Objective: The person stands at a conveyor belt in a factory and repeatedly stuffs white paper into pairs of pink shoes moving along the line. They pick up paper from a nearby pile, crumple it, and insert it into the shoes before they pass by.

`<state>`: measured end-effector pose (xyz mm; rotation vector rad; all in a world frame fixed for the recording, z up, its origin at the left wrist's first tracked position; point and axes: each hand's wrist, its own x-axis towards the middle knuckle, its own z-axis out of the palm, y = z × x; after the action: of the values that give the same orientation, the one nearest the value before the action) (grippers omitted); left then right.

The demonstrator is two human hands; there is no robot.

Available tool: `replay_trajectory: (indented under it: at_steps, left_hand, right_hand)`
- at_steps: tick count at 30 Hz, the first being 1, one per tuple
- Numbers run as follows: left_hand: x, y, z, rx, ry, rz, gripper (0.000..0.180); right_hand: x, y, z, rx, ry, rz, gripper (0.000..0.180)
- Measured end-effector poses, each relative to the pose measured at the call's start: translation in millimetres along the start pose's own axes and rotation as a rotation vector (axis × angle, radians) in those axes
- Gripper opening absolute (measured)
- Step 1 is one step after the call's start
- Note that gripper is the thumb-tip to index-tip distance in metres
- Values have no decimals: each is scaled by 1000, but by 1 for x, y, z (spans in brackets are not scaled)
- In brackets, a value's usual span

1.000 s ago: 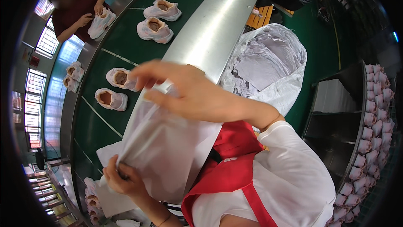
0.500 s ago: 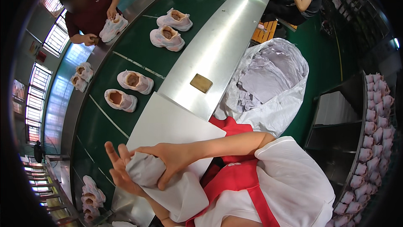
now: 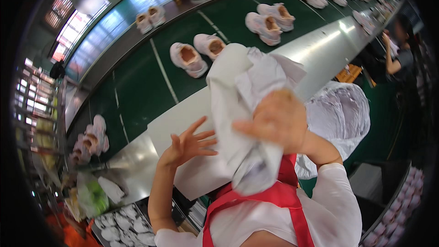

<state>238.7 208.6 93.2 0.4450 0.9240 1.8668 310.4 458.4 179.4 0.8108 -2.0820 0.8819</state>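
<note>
My right hand [image 3: 279, 121], blurred by motion, is closed on crumpled white paper [image 3: 233, 75] in front of my chest. The paper spreads above and below the hand, with a rounded end at the top and loose folds at the bottom. My fingers on its far side are partly hidden. To the left of the paper, my left hand [image 3: 192, 143] is open with its fingers spread, holding nothing. Under both hands lies a flat white board [image 3: 176, 112] on the metal ledge.
Beyond the board runs a green conveyor belt [image 3: 135, 82] with pairs of pale sneakers [image 3: 188, 58]. A white sack of paper [image 3: 340, 110] stands at right, near a rack of stuffed shoes [image 3: 398, 210]. A green bag [image 3: 93, 196] lies at lower left. Co-workers sit across and farther right.
My hands have come apart: the left has let go of the paper and spread its fingers. The right has moved rightward and up with the paper, now less tightly balled. My view has turned left.
</note>
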Motion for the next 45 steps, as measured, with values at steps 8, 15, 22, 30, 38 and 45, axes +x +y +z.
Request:
replay_trajectory:
  at_steps: [8,15,22,30,38,45]
  left_hand:
    - [32,0,11,115,-29,-109,107]
    - [61,-9,27,394,143,-31,49]
    - [45,-9,28,481,485,375,45]
    - [31,17,35,631,471,231,50]
    - [44,14,31,535,794,578,52]
    - [67,26,21,152,784,803,29]
  right_hand:
    - [-33,-18,80,267,-341,-547,22]
    - [-10,-10,67,465,-448,-522,26]
    - [-20,-1,65,367,-108,491,51]
    - [3,8,70,310,-167,812,79]
    - [2,-1,100,112,-316,636,92]
    - [19,9,107,410,-472,824,70]
